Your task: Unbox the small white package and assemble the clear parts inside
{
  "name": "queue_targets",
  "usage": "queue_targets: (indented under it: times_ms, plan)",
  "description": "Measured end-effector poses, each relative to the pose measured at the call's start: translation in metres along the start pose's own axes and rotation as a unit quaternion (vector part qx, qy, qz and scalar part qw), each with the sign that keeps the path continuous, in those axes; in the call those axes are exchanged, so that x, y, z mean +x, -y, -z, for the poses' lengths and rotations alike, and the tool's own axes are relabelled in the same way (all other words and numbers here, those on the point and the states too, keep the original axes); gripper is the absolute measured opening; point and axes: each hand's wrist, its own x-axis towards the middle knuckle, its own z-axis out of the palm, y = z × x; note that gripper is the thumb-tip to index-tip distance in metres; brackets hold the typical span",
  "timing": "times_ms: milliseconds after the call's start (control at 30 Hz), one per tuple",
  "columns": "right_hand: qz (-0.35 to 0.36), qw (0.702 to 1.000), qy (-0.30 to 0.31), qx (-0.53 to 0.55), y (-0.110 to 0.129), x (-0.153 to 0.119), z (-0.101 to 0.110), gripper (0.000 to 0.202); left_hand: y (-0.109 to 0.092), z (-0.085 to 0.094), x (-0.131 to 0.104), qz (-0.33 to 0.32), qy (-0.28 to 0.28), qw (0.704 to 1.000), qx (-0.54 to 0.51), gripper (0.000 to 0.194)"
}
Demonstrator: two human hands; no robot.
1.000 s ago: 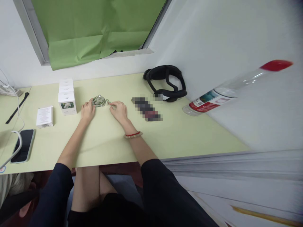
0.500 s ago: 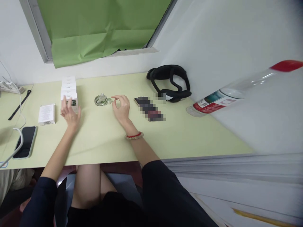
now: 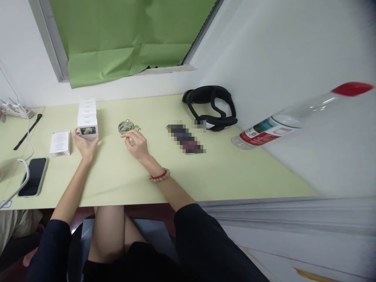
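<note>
My left hand (image 3: pixel 85 148) is wrapped round the lower front of the nearest small white box (image 3: pixel 87 130), thumb on its right side and fingers on its left. That box has a white-flower picture and stands at the front of a row of similar boxes (image 3: pixel 87 106). My right hand (image 3: pixel 137 145) hovers over the table with its fingers loosely bent and apart, nothing visible between them. Just beyond its fingertips lies a clear, rounded glass bottle (image 3: pixel 125 126), with a smaller clear glass piece (image 3: pixel 137 128) at its right. A red beaded bracelet circles my right wrist.
Left of the row are a flat white box (image 3: pixel 60 144), a phone (image 3: pixel 33 177), a white cable and a black strap (image 3: pixel 28 132). To the right lie a blurred-out phone-shaped item (image 3: pixel 185 138), a black headset (image 3: pixel 212 107) and a tilted plastic bottle (image 3: pixel 273 127) against the wall.
My left hand has closed from spread fingers over the front box to a grip round its lower part. My right hand has moved left and nearer, below the glass bottle.
</note>
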Motion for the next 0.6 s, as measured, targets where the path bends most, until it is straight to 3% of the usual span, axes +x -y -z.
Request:
queue_targets:
  times_ms: [167, 367, 500, 600]
  plan:
    - [0.055, 0.998, -0.035, 0.025, 0.005, 0.0, -0.001, 0.028, -0.002, 0.002, 0.0, 0.001, 0.006, 1.0, 0.01, 0.095]
    - [0.01, 1.0, 0.015, 0.009, 0.007, 0.0, -0.001, 0.029, -0.006, 0.003, -0.001, 0.03, 0.025, 0.999, 0.009, 0.096]
    - [0.036, 0.999, 0.005, 0.02, 0.012, -0.001, -0.001, 0.028, -0.008, 0.003, -0.006, 0.02, 0.0, 0.999, 0.03, 0.098]
    - [0.037, 0.999, 0.032, 0.017, 0.019, -0.002, -0.001, 0.026, -0.009, 0.002, -0.012, -0.017, -0.028, 0.999, 0.037, 0.096]
